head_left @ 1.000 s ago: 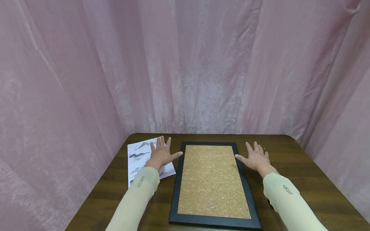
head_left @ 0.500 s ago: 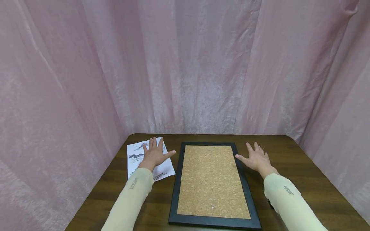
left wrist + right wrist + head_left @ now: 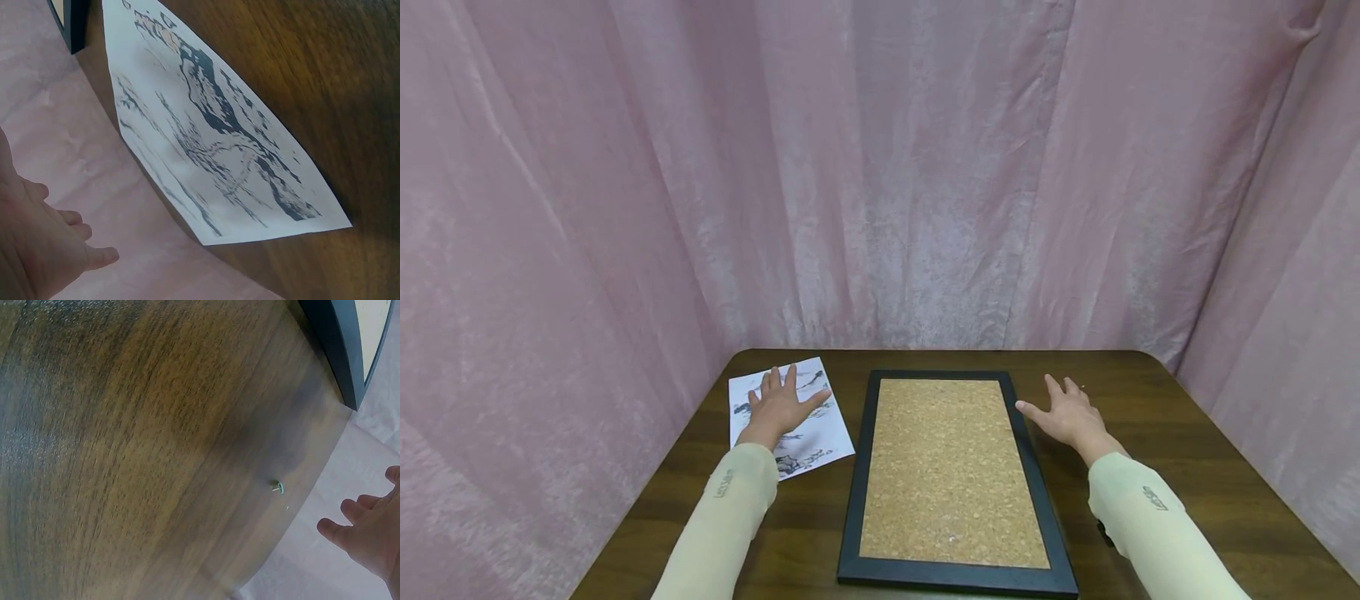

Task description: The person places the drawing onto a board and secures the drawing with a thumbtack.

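A white sheet of paper [image 3: 820, 429] with a black ink landscape lies on the table, left of a black-framed cork board [image 3: 955, 475]. My left hand [image 3: 777, 410] is over the sheet with its fingers spread, holding nothing. The left wrist view shows the printed sheet [image 3: 187, 125] apart from the fingers. To the right of the board, my right hand [image 3: 1070, 417] is held with fingers extended, its thumb by the frame's right edge. A small thumbtack [image 3: 279, 487] lies on the table near that hand in the right wrist view.
The brown wooden table [image 3: 1195, 467] has rounded far corners. Pink curtains [image 3: 925, 183] hang behind it and at both sides. A corner of the black frame [image 3: 337, 350] shows at the upper right of the right wrist view.
My left hand has moved left across the sheet, away from the board, uncovering more of the sheet's right part. The right hand has shifted slightly right; sheet and board stay put.
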### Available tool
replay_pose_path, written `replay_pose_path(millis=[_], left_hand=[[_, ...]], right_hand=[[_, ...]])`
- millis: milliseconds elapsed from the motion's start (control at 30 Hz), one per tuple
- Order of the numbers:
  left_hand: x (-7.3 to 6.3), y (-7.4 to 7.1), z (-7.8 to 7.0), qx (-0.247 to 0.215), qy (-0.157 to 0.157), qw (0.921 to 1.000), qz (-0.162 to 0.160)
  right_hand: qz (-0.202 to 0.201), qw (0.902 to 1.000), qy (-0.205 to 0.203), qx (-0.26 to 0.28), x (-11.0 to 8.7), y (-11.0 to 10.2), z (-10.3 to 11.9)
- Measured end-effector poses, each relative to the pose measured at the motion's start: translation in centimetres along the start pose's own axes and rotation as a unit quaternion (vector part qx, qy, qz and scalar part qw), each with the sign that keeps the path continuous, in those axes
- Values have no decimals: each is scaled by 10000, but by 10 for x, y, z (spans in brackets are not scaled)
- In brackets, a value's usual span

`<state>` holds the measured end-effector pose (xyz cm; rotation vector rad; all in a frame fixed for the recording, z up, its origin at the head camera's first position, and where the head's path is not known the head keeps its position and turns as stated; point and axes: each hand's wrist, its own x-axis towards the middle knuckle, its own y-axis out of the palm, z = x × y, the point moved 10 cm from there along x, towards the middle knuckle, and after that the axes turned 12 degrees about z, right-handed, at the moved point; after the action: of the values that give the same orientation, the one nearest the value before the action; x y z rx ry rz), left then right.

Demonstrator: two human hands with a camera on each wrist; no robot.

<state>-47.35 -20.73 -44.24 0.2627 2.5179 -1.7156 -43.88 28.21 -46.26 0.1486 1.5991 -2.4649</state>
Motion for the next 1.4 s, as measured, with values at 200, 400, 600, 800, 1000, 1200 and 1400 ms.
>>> replay_pose_path(millis=[200, 400, 600, 800, 1000, 1200, 1400], left_hand=[[-2, -3, 15, -205, -122, 9997, -50], [-3, -8, 27, -426, -209, 9989, -15], [-6, -10, 42, -618, -348, 9975, 24], [-11, -11, 57, -823, -433, 9957, -23], [-14, -10, 72, -1140, -585, 9918, 3], [-17, -10, 83, -1370, -691, 9881, -46], [-22, -10, 96, -1525, -682, 9857, -198]], right_hand=[[76, 9997, 64, 201, -3, 1, -4], [39, 9992, 33, 385, -2, -1, -10], [4, 9987, 45, 499, -1, -2, -12], [43, 9982, 104, 585, -6, -3, -14], [60, 9978, 100, 649, -9, -4, -14], [35, 9979, 63, 649, -9, -4, -15], [-27, 9974, 27, 725, -6, -3, -21]])
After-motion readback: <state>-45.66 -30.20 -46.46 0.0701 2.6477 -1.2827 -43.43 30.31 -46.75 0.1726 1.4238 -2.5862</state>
